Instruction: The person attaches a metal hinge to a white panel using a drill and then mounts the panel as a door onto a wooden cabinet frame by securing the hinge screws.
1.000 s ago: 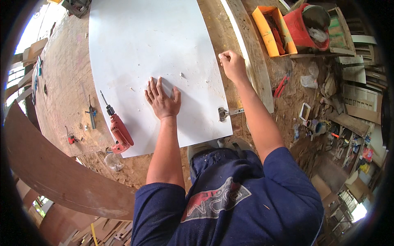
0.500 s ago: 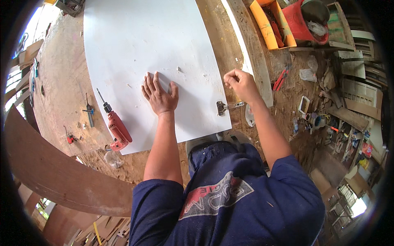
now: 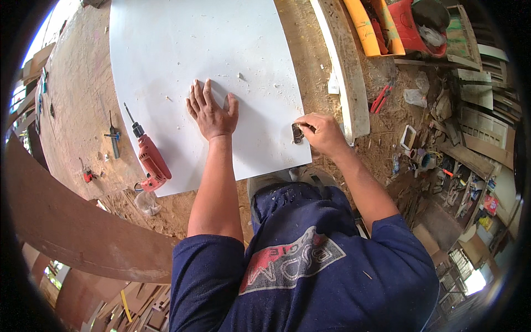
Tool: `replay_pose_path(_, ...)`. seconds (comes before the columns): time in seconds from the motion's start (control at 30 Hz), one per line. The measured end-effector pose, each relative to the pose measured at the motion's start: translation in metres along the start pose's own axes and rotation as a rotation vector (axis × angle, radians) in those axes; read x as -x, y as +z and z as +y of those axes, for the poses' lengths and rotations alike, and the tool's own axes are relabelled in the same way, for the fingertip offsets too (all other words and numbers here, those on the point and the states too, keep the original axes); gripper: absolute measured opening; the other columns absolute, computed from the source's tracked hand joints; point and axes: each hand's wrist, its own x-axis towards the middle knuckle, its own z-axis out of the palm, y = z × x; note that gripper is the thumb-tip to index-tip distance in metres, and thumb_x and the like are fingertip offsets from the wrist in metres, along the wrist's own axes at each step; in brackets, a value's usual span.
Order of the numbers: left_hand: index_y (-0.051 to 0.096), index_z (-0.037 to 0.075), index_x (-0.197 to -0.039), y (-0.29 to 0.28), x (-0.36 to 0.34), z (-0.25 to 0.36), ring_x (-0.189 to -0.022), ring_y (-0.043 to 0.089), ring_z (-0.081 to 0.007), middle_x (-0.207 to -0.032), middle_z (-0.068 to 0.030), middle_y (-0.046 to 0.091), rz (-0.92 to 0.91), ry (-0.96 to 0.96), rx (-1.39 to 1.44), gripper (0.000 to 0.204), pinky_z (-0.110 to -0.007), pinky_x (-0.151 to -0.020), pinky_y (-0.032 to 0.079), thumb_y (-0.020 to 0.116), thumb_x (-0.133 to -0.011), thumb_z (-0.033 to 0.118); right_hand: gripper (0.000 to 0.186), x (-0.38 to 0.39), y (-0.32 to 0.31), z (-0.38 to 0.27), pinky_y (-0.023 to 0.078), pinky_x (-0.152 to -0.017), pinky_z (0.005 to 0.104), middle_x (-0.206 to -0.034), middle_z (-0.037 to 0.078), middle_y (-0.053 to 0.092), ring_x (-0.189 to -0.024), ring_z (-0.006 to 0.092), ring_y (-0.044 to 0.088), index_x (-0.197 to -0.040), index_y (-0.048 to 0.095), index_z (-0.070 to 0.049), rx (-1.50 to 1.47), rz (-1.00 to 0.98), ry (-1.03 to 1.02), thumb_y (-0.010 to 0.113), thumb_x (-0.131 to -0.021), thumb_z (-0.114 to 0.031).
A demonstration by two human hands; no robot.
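A cluttered workshop surrounds a wooden worktable point(image 3: 77, 116), its top dusty and stained; clock directions here run from the middle of the view. Nearest, filling five and six o'clock, is the person's dark blue shirt point(image 3: 332, 288). A white board point(image 3: 254, 33) lies on the table from the middle out toward eleven o'clock, scattered with pale crumbs.

The metal hinge point(image 3: 297, 134) sits near the board's edge, between one and two o'clock, close to the middle. The right hand point(image 3: 327, 134), at two o'clock, is over the hinge with fingers curled, thumb and forefinger brought together at it; whether something small is pinched between them I cannot tell. The left hand point(image 3: 214, 119), between ten and eleven, rests on the board, palm down, fingers spread.

A red drill point(image 3: 153, 160) lies along the board's edge at nine o'clock, bit pointing toward ten. A clear plastic bag point(image 3: 148, 203) is just beside it, past eight.

Farther out, a dark slim tool point(image 3: 114, 145) lies on the table just past nine. A thick plank point(image 3: 357, 99) runs through one o'clock, with red-handled pliers point(image 3: 380, 100) beyond it at two. Farthest, a yellow box point(image 3: 365, 27) stands beside a red bucket point(image 3: 404, 27) between one and two.
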Motion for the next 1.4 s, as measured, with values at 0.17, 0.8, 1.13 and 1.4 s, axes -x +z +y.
replay_pose_path(0.17, 0.052, 0.014, -0.156, 0.000, 0.001, -0.001, -0.160, 0.034, -0.0361, -0.167, -0.0176, 0.045, -0.016, -0.013, 0.016, 0.070, -0.054, -0.133, 0.020, 0.069, -0.094, 0.042, 0.021, -0.001, 0.004, -0.009, 0.062, -0.078, 0.0464, -0.096, 0.017, 0.079, -0.089, 0.0366, 0.077, -0.113, 0.075, -0.008, 0.117, 0.024, 0.022, 0.074, -0.092, -0.007)
replay_pose_path(0.8, 0.053, 0.014, -0.154, 0.000, 0.000, 0.000, -0.160, 0.034, -0.0333, -0.166, -0.0153, 0.045, -0.005, -0.028, 0.003, 0.070, -0.054, -0.134, 0.018, 0.068, -0.092, 0.041, 0.015, -0.046, -0.009, -0.028, 0.063, -0.083, 0.0490, -0.092, 0.024, 0.077, -0.089, 0.0393, 0.078, -0.104, 0.071, 0.001, 0.336, -0.331, 0.176, 0.071, -0.089, 0.003)
replay_pose_path(1.13, 0.053, 0.013, -0.154, 0.001, 0.000, 0.000, -0.160, 0.034, -0.0341, -0.166, -0.0161, 0.045, -0.005, -0.026, 0.011, 0.070, -0.054, -0.134, 0.018, 0.068, -0.091, 0.042, 0.023, -0.050, -0.019, -0.010, 0.063, -0.081, 0.0389, -0.096, 0.018, 0.081, -0.089, 0.0262, 0.080, -0.106, 0.076, 0.001, 0.033, -0.350, 0.378, 0.084, -0.085, -0.003)
replay_pose_path(1.4, 0.054, 0.013, -0.153, 0.000, -0.001, 0.002, -0.160, 0.034, -0.0343, -0.166, -0.0164, 0.045, -0.014, -0.032, 0.021, 0.070, -0.055, -0.134, 0.019, 0.070, -0.091, 0.041, 0.021, -0.055, -0.016, -0.013, 0.062, -0.078, 0.0403, -0.092, 0.016, 0.080, -0.085, 0.0284, 0.079, -0.099, 0.075, -0.002, 0.104, -0.356, 0.399, 0.086, -0.083, -0.008)
